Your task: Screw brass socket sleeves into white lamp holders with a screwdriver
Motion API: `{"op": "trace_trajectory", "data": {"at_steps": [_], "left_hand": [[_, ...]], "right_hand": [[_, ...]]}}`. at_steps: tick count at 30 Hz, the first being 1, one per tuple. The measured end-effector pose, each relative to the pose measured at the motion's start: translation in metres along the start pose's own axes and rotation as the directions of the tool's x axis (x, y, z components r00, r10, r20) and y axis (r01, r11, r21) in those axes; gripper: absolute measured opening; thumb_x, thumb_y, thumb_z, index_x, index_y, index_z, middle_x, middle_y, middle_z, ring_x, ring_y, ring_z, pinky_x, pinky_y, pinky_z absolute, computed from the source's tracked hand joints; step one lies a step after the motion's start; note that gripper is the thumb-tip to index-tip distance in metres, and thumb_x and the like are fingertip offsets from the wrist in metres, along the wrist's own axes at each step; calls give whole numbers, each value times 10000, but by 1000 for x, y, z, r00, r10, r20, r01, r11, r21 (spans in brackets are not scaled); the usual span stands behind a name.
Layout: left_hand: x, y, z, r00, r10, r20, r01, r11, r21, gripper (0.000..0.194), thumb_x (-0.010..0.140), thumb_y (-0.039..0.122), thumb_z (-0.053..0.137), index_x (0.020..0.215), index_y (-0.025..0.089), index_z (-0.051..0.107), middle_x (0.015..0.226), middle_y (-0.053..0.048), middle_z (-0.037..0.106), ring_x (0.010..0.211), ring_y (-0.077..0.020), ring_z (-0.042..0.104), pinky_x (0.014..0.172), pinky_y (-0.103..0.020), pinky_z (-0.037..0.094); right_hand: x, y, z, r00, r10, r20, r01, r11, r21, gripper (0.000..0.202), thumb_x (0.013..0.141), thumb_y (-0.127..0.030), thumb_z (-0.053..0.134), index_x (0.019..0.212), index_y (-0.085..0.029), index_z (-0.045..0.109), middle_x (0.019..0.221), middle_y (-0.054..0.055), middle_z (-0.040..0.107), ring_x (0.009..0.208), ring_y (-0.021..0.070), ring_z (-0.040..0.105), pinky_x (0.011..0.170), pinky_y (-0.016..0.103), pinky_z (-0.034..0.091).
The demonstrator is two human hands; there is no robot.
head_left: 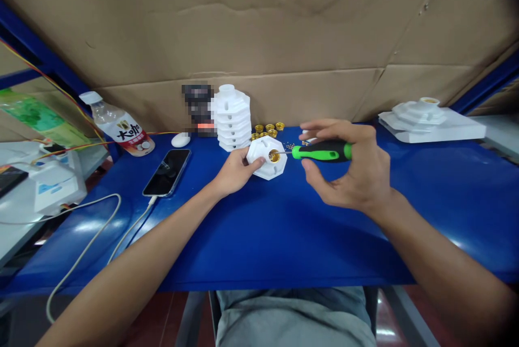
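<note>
A white octagonal lamp-holder base (259, 167) is tilted up off the table, and my left hand (234, 173) grips it by its left edge. Inside its round opening sits a gold threaded ring (276, 156). The shaft of a green-and-black screwdriver (318, 152) points leftward, its tip inside that ring. My right hand (357, 168) holds the screwdriver by the butt of its handle, fingers loosely curved above and thumb below. Behind the base stands a stack of similar white pieces (233, 114). Several gold rings (268, 131) and scattered tiny screws (290, 147) lie beside it.
On the left are a phone (167, 173) with a charging cable (152, 201), a white oval object (180, 140) and a labelled bottle (121, 125). More white parts (425, 115) rest at the far right. A cardboard wall (324, 55) closes the back of the blue table (284, 249).
</note>
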State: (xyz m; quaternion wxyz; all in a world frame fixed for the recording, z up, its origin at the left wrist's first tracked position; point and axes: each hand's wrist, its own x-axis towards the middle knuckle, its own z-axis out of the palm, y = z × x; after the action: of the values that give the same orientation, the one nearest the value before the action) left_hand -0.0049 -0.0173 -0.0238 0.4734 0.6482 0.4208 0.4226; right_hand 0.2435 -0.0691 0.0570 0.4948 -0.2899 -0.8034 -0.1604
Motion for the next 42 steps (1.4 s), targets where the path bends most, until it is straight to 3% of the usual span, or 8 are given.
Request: {"op": "trace_trajectory", "data": {"at_steps": [4, 9, 14, 22, 27, 31, 37, 42], "left_hand": [[-1, 3, -1, 999, 21, -25, -19, 998, 65, 358, 937, 440, 743, 1111, 127, 761, 1099, -128, 811, 960, -277, 742, 873, -405, 581], [0, 3, -1, 1000, 22, -19, -21, 997, 72, 336, 939, 428, 743, 1083, 124, 757, 1080, -133, 810, 951, -279, 742, 872, -413, 586], [0, 0, -2, 1000, 15, -14, -14, 999, 32, 366, 932, 437, 757, 1119, 123, 760, 1094, -135, 813, 955, -283, 750, 873, -415, 595], [-1, 6, -1, 1000, 2, -7, -2, 1000, 10, 384, 893, 427, 804, 1127, 125, 763, 1102, -134, 816, 973, -287, 756, 869, -414, 600], [-1, 5, -1, 1000, -4, -4, 4, 1000, -17, 380, 889, 422, 804, 1118, 124, 755, 1073, -129, 819, 963, -281, 758, 858, -410, 597], [-1, 5, -1, 1000, -3, -20, 3, 1000, 3, 346, 902, 410, 791, 1086, 119, 757, 1071, -134, 815, 928, -265, 751, 855, -407, 590], [-1, 3, -1, 1000, 10, -12, -10, 1000, -2, 381, 910, 422, 790, 1145, 124, 757, 1134, -142, 809, 975, -274, 755, 908, -431, 601], [1, 0, -1, 1000, -3, -6, 3, 1000, -11, 374, 909, 419, 788, 1136, 123, 760, 1079, -136, 817, 971, -282, 761, 896, -445, 617]], "right_hand": [[-1, -4, 1, 999, 30, 17, -30, 999, -25, 355, 934, -212, 734, 1240, -297, 576, 1085, 6, 819, 912, 204, 817, 734, 289, 636], [2, 2, 3, 997, -53, -55, 45, 990, -135, 339, 908, -278, 818, 1167, -278, 600, 947, -4, 807, 790, 195, 798, 641, 272, 601], [1, 8, 2, 994, -17, 110, -3, 984, 179, 405, 920, -222, 706, 1262, -296, 503, 1307, 93, 758, 1141, 262, 784, 776, 356, 662], [-1, 12, 4, 997, 10, -80, -17, 995, -93, 287, 905, -313, 813, 1091, -280, 598, 922, -10, 809, 782, 205, 811, 637, 294, 629], [2, 16, 0, 995, 8, 103, -28, 981, 191, 386, 907, -208, 734, 1230, -258, 528, 1316, 114, 761, 1154, 263, 786, 845, 372, 677], [1, 10, 0, 995, -24, 95, 16, 997, 82, 276, 940, -195, 735, 1171, -256, 596, 1070, 36, 829, 975, 231, 824, 761, 323, 671], [1, 10, 4, 1000, 9, -19, -11, 995, -95, 267, 914, -318, 816, 1107, -257, 641, 942, 36, 826, 798, 235, 817, 630, 312, 640], [4, 8, 1, 996, 19, 82, -27, 994, 107, 327, 928, -228, 740, 1217, -263, 591, 1258, 99, 789, 1107, 271, 797, 872, 408, 689]]}}
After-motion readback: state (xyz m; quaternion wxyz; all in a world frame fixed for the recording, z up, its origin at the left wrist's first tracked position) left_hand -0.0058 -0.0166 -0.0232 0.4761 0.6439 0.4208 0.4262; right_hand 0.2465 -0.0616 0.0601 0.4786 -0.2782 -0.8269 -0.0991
